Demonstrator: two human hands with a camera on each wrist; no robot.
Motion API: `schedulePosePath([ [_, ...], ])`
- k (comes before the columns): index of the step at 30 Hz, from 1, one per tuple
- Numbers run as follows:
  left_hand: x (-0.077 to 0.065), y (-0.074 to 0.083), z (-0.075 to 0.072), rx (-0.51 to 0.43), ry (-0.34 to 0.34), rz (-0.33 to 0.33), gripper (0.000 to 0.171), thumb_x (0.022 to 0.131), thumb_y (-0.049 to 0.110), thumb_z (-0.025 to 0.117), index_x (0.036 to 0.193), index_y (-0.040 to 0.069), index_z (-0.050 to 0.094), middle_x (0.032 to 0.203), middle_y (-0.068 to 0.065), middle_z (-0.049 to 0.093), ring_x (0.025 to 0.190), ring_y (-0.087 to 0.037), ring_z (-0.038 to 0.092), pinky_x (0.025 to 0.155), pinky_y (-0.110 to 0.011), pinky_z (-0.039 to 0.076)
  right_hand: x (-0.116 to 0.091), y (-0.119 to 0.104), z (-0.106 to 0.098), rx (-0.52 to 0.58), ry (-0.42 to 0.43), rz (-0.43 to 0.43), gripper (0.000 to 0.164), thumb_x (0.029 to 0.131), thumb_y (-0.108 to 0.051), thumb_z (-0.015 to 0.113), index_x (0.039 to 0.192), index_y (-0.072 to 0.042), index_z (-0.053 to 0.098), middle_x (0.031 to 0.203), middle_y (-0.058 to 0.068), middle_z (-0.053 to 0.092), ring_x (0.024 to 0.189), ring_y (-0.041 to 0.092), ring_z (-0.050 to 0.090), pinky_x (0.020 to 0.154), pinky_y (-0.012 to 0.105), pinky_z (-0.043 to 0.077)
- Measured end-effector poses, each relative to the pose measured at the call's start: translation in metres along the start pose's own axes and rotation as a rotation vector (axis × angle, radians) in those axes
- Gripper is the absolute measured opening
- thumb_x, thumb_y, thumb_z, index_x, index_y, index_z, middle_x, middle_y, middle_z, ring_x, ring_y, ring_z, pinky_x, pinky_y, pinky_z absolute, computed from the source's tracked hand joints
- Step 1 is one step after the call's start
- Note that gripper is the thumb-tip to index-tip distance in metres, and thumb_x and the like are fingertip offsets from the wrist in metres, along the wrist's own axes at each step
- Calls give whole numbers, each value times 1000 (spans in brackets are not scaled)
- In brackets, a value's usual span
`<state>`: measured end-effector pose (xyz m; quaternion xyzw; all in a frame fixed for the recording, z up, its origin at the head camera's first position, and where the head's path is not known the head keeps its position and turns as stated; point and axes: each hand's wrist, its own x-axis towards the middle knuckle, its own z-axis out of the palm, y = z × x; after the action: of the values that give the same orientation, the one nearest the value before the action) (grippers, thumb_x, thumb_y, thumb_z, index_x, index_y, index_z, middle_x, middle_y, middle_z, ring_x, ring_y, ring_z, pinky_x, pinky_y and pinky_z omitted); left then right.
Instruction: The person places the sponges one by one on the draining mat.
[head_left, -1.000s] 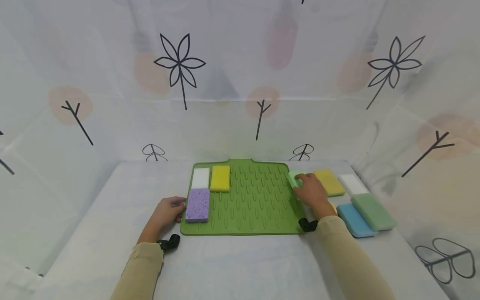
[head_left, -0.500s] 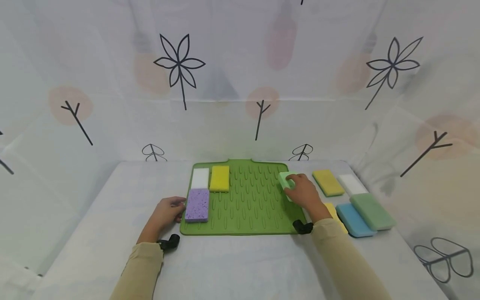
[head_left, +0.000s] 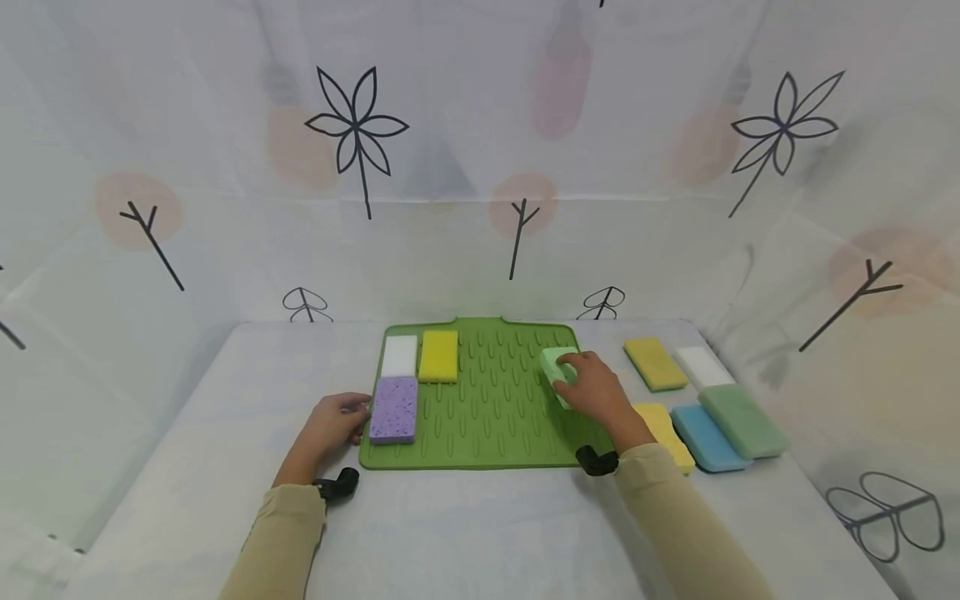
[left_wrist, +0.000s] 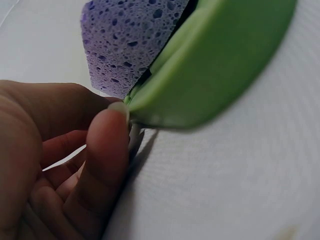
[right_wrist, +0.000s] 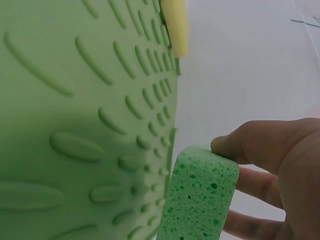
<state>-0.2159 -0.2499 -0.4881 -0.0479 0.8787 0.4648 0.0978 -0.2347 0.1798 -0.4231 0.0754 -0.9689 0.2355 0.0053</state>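
A light green sponge (head_left: 557, 372) is gripped by my right hand (head_left: 597, 392) over the right part of the green ribbed mat (head_left: 487, 425). In the right wrist view the thumb lies on one side of that porous sponge (right_wrist: 200, 195), fingers on the other. My left hand (head_left: 335, 427) pinches the mat's left edge between thumb and finger, seen closely in the left wrist view beside the mat (left_wrist: 215, 65). A purple sponge (head_left: 393, 410) lies on the mat near that hand. Behind it are a white sponge (head_left: 399, 356) and a yellow sponge (head_left: 438, 356).
Right of the mat lie a dark yellow sponge (head_left: 655, 363), a white sponge (head_left: 702, 367), a thick green sponge (head_left: 744, 419), a blue sponge (head_left: 709, 437) and a yellow sponge (head_left: 666, 435). A patterned cloth (head_left: 450, 250) hangs behind the white-covered table (head_left: 480, 533).
My right hand has carried the light green sponge left, from the mat's right edge to further over the mat. The yellow sponge under the right arm has come into view. My left hand stays put.
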Motion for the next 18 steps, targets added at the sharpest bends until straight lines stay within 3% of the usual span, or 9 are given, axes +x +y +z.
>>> schedulePosePath([
  [18, -2, 2, -1, 2, -6, -3, 45, 93, 16, 56, 135, 3, 53, 105, -12, 64, 70, -15, 62, 64, -28, 54, -9, -26, 17, -1, -17, -48, 45, 91, -33, 61, 127, -7, 61, 135, 24, 50, 119, 42, 54, 94, 57, 47],
])
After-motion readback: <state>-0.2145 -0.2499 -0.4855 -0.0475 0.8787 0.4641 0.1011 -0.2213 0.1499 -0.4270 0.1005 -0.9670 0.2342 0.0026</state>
